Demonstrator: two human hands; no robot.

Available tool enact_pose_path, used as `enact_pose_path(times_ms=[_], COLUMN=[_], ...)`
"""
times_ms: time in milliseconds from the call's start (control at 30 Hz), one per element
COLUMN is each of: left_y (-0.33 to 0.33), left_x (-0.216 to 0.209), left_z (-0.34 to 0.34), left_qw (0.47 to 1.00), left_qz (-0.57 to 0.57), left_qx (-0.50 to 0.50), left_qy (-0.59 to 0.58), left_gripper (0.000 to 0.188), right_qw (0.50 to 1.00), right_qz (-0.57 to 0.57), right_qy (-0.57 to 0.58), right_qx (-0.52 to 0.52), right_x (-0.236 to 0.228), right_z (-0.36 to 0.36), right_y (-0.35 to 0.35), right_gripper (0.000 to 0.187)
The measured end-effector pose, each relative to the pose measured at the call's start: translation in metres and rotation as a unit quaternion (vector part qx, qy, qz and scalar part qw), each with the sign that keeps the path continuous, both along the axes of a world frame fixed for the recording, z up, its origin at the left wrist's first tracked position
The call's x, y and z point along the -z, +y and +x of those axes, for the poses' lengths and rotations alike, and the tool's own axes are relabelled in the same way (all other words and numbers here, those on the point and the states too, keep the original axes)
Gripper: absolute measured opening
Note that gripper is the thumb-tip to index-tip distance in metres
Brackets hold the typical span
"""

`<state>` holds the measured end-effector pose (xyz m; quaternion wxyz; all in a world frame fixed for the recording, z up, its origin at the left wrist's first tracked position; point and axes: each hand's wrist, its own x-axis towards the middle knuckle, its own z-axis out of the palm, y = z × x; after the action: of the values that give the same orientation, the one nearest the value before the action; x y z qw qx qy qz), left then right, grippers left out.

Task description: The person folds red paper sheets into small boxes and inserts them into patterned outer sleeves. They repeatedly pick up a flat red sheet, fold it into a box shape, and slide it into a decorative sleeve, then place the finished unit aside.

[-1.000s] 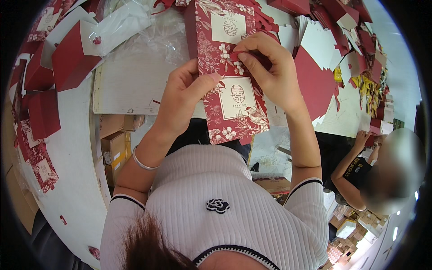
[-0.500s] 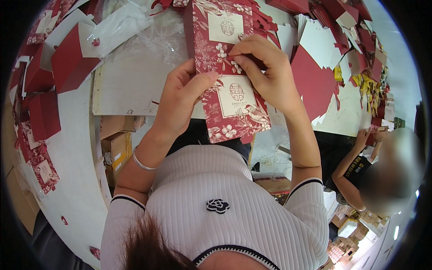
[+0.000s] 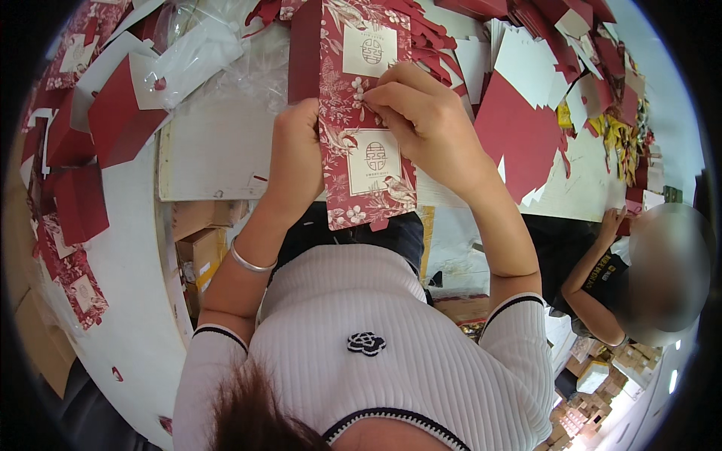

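Observation:
A long red-and-white patterned gift box (image 3: 338, 116) with plain red sides and two cream panels stands tilted in front of me. Birds and blossoms are printed over its face. My left hand (image 3: 297, 146) grips the box at its left side, with the fingers hidden behind it. Against the middle of the patterned face, between the cream panels, my right hand (image 3: 414, 120) is closed in a pinch. What lies between its fingertips is too small to make out. A small red tab (image 3: 379, 224) shows under the box's near end.
Open red boxes (image 3: 124, 113) and clear plastic bags (image 3: 199, 64) lie at the left. Stacked flat red-and-white card blanks (image 3: 519, 120) are at the right, with red ribbons (image 3: 432, 37) behind the box. A co-worker's arm (image 3: 590, 278) is at the far right.
The box has swung more upright, its near end moving left. My left thumb has gone from its face to behind its edge. My right hand has shifted slightly left, still pinching at the middle.

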<state>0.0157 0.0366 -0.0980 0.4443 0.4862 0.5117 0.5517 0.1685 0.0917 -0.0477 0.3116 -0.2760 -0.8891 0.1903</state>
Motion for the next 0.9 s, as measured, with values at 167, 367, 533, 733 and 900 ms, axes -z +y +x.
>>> enact_pose_path(times_ms=[167, 367, 533, 733, 900], left_y=[0.004, 0.008, 0.011, -0.007, -0.010], left_x=[0.000, -0.004, -0.002, -0.036, -0.050], left_z=[-0.001, 0.008, 0.011, -0.005, -0.033], left_qw=[0.987, 0.901, 0.949, 0.972, 0.869], left_qz=[-0.067, -0.142, -0.159, -0.179, 0.191], left_qx=[0.002, 0.085, 0.077, 0.143, -0.073], left_qy=[-0.145, -0.401, -0.261, 0.055, 0.451], left_gripper=[0.013, 0.025, 0.030, 0.031, 0.031], right_qw=[0.986, 0.977, 0.990, 0.933, 0.968], right_qz=[-0.164, -0.210, -0.127, -0.340, -0.201], right_qy=[0.024, 0.039, -0.002, 0.117, 0.104], right_qx=[0.033, -0.014, -0.062, -0.031, -0.107], right_x=[-0.008, 0.001, -0.002, -0.003, -0.009], right_z=[0.004, 0.010, 0.006, 0.013, 0.007], right_y=[0.009, 0.023, 0.028, 0.032, 0.034], right_gripper=[0.015, 0.014, 0.016, 0.029, 0.029])
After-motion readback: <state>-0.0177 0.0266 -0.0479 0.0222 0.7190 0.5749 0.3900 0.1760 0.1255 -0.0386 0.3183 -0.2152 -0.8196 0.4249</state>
